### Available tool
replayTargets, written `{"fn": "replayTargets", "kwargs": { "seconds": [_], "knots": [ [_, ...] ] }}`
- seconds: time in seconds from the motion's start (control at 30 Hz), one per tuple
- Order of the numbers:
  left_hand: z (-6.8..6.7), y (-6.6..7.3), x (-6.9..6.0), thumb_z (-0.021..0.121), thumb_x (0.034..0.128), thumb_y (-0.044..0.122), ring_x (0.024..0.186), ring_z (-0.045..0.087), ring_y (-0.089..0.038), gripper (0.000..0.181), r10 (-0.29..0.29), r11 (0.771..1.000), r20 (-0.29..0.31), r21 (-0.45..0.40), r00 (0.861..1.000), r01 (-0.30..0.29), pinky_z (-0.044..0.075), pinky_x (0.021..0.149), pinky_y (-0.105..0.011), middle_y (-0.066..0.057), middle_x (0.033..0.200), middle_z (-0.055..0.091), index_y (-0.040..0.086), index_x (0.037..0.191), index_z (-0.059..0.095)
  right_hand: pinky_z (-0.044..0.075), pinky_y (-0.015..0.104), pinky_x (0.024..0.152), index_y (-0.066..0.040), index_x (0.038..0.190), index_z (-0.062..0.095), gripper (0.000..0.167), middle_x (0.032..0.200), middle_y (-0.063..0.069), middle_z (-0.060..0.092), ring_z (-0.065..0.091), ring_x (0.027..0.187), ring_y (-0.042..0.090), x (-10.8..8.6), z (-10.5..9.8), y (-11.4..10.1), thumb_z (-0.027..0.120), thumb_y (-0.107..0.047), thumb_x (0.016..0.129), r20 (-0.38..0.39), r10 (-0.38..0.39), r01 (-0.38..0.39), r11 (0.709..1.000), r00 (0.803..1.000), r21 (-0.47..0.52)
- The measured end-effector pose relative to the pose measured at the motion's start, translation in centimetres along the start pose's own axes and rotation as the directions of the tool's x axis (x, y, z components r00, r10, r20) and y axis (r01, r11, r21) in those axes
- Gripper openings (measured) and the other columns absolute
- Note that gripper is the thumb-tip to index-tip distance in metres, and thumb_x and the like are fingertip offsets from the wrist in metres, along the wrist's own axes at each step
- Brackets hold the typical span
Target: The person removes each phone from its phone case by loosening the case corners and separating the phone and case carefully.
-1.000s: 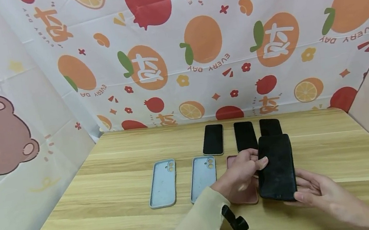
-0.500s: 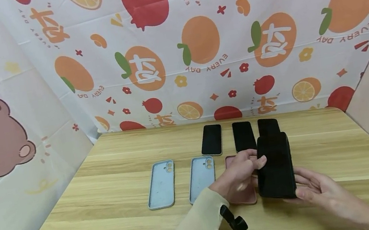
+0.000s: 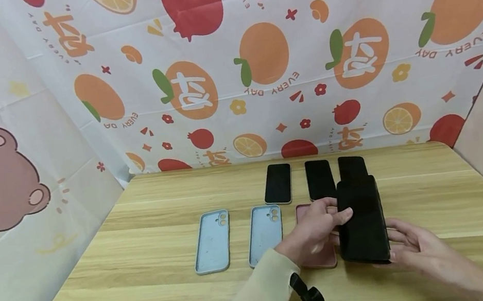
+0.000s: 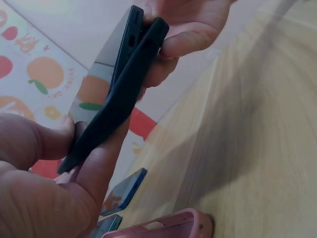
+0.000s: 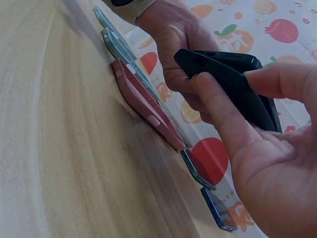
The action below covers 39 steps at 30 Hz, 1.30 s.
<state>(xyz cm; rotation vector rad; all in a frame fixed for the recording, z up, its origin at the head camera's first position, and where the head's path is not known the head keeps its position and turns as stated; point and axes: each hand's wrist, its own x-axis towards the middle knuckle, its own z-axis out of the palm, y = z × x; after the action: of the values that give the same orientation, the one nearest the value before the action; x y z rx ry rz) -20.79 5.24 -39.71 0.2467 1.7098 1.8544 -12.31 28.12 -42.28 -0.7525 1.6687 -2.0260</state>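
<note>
A black phone [image 3: 361, 221] is held above the table, lying partly in a dark phone case [image 4: 124, 94]. At its lower end the phone stands apart from the case, with a wedge-shaped gap between them. My left hand [image 3: 315, 225] grips the left edge, thumb over the screen side and fingers behind. My right hand [image 3: 412, 244] holds the lower right corner, and in the right wrist view its thumb and a finger pinch the case. Below the left hand lies a pink phone case [image 3: 325, 258], partly covered by that hand.
Two light blue phone cases, a left one [image 3: 212, 242] and a right one [image 3: 264, 233], lie left of the pink one. Behind stand three dark phones in a row: left [image 3: 277, 183], middle [image 3: 320, 179], right [image 3: 352, 167]. A black strap [image 3: 310, 296] dangles from the left sleeve.
The phone and case have tilted slightly, and the greyish sheen on the screen has turned plain black. Both hands keep nearly the same places and holds.
</note>
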Motion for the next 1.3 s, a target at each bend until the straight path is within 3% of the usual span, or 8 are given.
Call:
{"fn": "replayTargets", "kwargs": {
  "seconds": [0.2, 0.33, 0.53, 0.67, 0.8, 0.93, 1.1, 1.3],
  "knots": [
    [0.4, -0.1, 0.1, 0.065, 0.0959, 0.021, 0.081, 0.071, -0.019, 0.026, -0.006, 0.999, -0.048, 0.031, 0.999, 0.008, 0.061, 0.066, -0.037, -0.005, 0.098, 0.074, 0.008, 0.116, 0.057, 0.056, 0.036, 0.094, -0.014, 0.152, 0.019, 0.064, 0.142, -0.004, 0.053, 0.063, 0.121, 0.023, 0.0, -0.1, 0.1, 0.036, 0.015, 0.098, -0.041, -0.072, 0.07, 0.997, 0.997, -0.044],
    [0.6, -0.2, 0.1, 0.067, 0.0948, 0.022, 0.076, 0.071, -0.018, 0.026, -0.01, 1.0, -0.047, 0.028, 0.999, 0.011, 0.061, 0.064, -0.036, -0.006, 0.094, 0.073, 0.008, 0.115, 0.058, 0.058, 0.041, 0.087, -0.017, 0.152, 0.016, 0.066, 0.133, 0.001, 0.056, 0.068, 0.111, 0.026, 0.1, 0.0, -0.1, 0.039, 0.014, 0.099, -0.101, -0.087, 0.082, 0.995, 0.991, -0.052],
    [0.6, -0.3, 0.2, 0.067, 0.0944, 0.022, 0.075, 0.069, -0.016, 0.042, -0.011, 1.0, -0.051, 0.029, 0.999, 0.012, 0.061, 0.064, -0.035, -0.007, 0.1, 0.07, 0.004, 0.129, 0.052, 0.061, 0.036, 0.076, -0.006, 0.133, 0.035, 0.04, 0.12, -0.001, 0.056, 0.072, 0.095, 0.019, -0.1, 0.4, -0.3, 0.048, 0.009, 0.098, -0.257, -0.059, 0.0, 0.975, 0.965, -0.224],
    [0.6, -0.5, 0.0, 0.07, 0.0926, 0.024, 0.081, 0.071, -0.017, 0.064, -0.013, 0.997, -0.101, 0.075, 0.995, 0.021, 0.061, 0.067, -0.038, -0.009, 0.112, 0.065, 0.001, 0.143, 0.039, 0.061, 0.034, 0.07, 0.006, 0.119, 0.045, 0.024, 0.113, 0.007, 0.057, 0.071, 0.088, 0.016, -0.1, 0.6, -0.5, 0.054, 0.001, 0.098, -0.355, -0.012, -0.126, 0.923, 0.935, -0.363],
    [0.8, -0.5, 0.0, 0.071, 0.0914, 0.024, 0.08, 0.072, -0.019, 0.065, -0.004, 0.994, -0.121, 0.111, 0.993, 0.017, 0.061, 0.064, -0.039, -0.009, 0.112, 0.065, 0.002, 0.143, 0.039, 0.061, 0.034, 0.069, 0.009, 0.115, 0.054, 0.021, 0.108, 0.005, 0.061, 0.069, 0.087, 0.011, -0.1, 0.5, -0.7, 0.055, -0.006, 0.1, -0.422, 0.002, -0.205, 0.876, 0.906, -0.436],
    [1.1, -0.6, 0.0, 0.072, 0.091, 0.023, 0.071, 0.069, -0.019, 0.047, 0.013, 0.988, -0.136, 0.157, 0.991, 0.009, 0.06, 0.057, -0.037, -0.006, 0.097, 0.068, 0.007, 0.129, 0.049, 0.061, 0.035, 0.069, 0.012, 0.118, 0.056, 0.028, 0.1, -0.003, 0.066, 0.068, 0.08, 0.012, -0.4, 0.2, -0.9, 0.051, -0.011, 0.103, -0.434, 0.044, -0.244, 0.876, 0.9, -0.416],
    [1.4, -0.8, -0.2, 0.071, 0.0915, 0.022, 0.071, 0.068, -0.018, 0.038, 0.044, 0.975, -0.151, 0.222, 0.987, -0.009, 0.059, 0.056, -0.036, -0.003, 0.09, 0.067, 0.011, 0.121, 0.051, 0.06, 0.037, 0.07, 0.016, 0.124, 0.05, 0.039, 0.087, 0.005, 0.063, 0.067, 0.071, 0.02, -0.5, -0.2, -1.3, 0.047, -0.018, 0.106, -0.399, 0.19, -0.32, 0.901, 0.897, -0.292],
    [1.6, -0.9, -0.3, 0.07, 0.0922, 0.022, 0.071, 0.069, -0.018, 0.033, 0.072, 0.966, -0.139, 0.258, 0.988, -0.034, 0.06, 0.06, -0.037, -0.002, 0.088, 0.068, 0.013, 0.119, 0.053, 0.061, 0.035, 0.078, 0.022, 0.134, 0.037, 0.052, 0.105, 0.009, 0.065, 0.071, 0.085, 0.021, -0.5, -0.2, -1.4, 0.051, -0.018, 0.104, -0.393, 0.282, -0.393, 0.889, 0.875, -0.235]
  ]
}}
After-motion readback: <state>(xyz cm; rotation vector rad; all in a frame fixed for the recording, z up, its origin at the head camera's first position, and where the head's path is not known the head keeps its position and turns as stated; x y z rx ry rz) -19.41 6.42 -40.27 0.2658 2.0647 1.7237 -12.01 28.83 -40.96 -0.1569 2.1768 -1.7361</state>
